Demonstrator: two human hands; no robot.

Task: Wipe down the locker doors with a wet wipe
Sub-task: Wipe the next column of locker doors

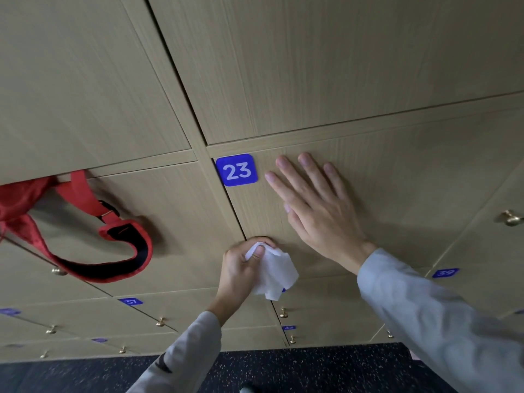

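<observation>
**Here, wipe bunched at locker 23's left edge**

Plainly, the left hand (pixel 241 268) grips the crumpled wet wipe (pixel 273 272) at six o'clock on the locker door (pixel 397 194); the right hand (pixel 312 205), fingers flat, presses the panel. Risk: wadded cloth likely misses patches or snags the red strap (pixel 113 251) at nine o'clock. Wood-grain doors, brass knobs (pixel 513 218), speckled dark floor (pixel 312 370) below.

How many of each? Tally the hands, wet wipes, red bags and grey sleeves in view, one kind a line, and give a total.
Hands: 2 (left hand, right hand)
Wet wipe: 1
Red bag: 1
Grey sleeves: 2 (left sleeve, right sleeve)
Total: 6
</observation>
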